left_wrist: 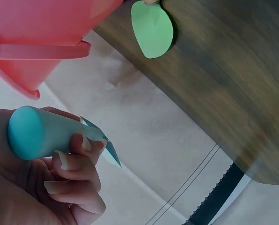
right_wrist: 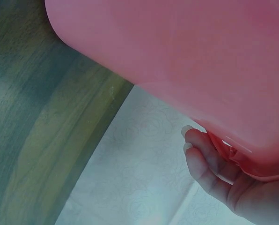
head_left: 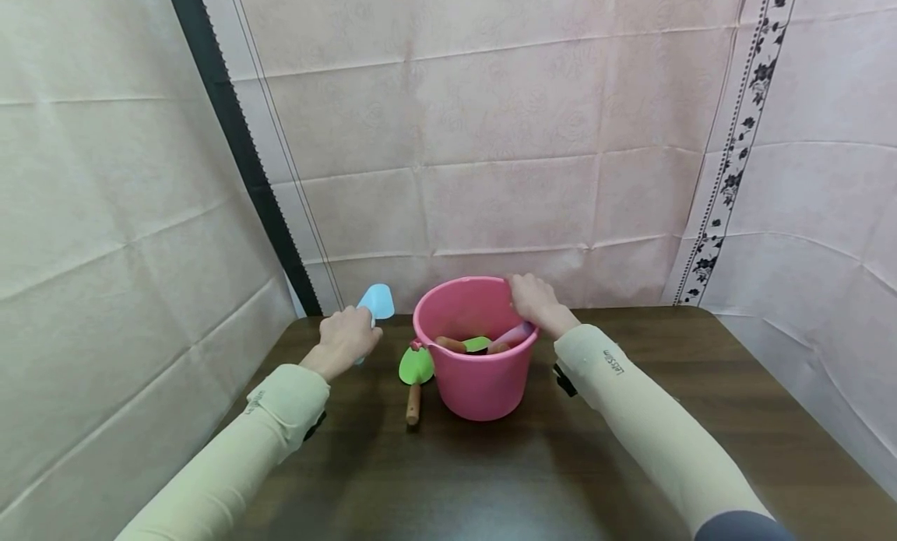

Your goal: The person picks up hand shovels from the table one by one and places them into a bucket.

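Observation:
My left hand (head_left: 346,339) grips a light blue trowel by its handle (left_wrist: 50,133), to the left of the pink bucket. The trowel's blade (head_left: 379,300) points up and away. My right hand (head_left: 534,301) holds the bucket's rim at its far right side, fingers curled over the edge in the right wrist view. The pink bucket (head_left: 483,389) stands upright, with wooden handles, a green blade (head_left: 478,343) and a purple tool (head_left: 515,335) inside. A green trowel (head_left: 416,365) with a wooden handle lies on the table just left of the bucket.
The dark wooden table (head_left: 483,479) ends close behind the bucket. Pale patterned cloth (head_left: 504,136) hangs behind it and on both sides.

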Demonstrator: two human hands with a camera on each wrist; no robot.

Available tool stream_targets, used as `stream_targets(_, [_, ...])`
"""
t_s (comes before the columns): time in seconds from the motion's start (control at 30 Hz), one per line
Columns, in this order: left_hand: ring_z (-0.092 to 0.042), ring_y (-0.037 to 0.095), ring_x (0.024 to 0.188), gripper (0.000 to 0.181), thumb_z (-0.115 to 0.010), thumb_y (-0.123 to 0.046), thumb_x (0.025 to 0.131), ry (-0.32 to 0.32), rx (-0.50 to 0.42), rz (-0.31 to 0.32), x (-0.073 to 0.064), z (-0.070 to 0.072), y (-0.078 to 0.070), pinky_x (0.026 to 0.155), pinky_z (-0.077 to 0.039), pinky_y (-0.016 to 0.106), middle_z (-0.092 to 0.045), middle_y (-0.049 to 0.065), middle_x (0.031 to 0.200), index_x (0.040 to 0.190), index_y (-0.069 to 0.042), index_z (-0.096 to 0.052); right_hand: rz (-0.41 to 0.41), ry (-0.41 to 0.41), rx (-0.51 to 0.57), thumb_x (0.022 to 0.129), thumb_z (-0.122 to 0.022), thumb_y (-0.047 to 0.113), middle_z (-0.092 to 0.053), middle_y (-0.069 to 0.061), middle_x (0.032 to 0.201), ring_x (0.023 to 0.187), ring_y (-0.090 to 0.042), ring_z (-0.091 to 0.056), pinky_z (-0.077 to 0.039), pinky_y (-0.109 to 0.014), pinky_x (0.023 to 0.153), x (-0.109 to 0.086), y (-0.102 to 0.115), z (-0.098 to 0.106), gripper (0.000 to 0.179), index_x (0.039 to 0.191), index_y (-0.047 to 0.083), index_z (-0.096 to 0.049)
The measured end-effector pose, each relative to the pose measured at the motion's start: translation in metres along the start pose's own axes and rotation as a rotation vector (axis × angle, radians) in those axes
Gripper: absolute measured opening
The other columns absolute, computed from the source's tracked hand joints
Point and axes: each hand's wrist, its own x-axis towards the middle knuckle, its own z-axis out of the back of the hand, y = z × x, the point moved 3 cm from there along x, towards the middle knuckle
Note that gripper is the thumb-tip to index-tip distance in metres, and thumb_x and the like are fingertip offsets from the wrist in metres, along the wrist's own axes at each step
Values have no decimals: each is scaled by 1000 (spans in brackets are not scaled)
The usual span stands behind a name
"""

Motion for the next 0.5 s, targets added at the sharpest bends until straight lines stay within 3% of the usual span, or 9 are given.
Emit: stream_targets(0.5, [-49, 19, 51, 35, -55, -26, 91, -8, -2, -18, -1, 14, -4, 44, -36, 30, -48, 4, 58, 60, -10, -52, -11, 21, 11, 94, -46, 5, -66, -14, 100, 91, -27, -61, -49, -45, 79, 0, -1, 0, 35, 127, 5, -58])
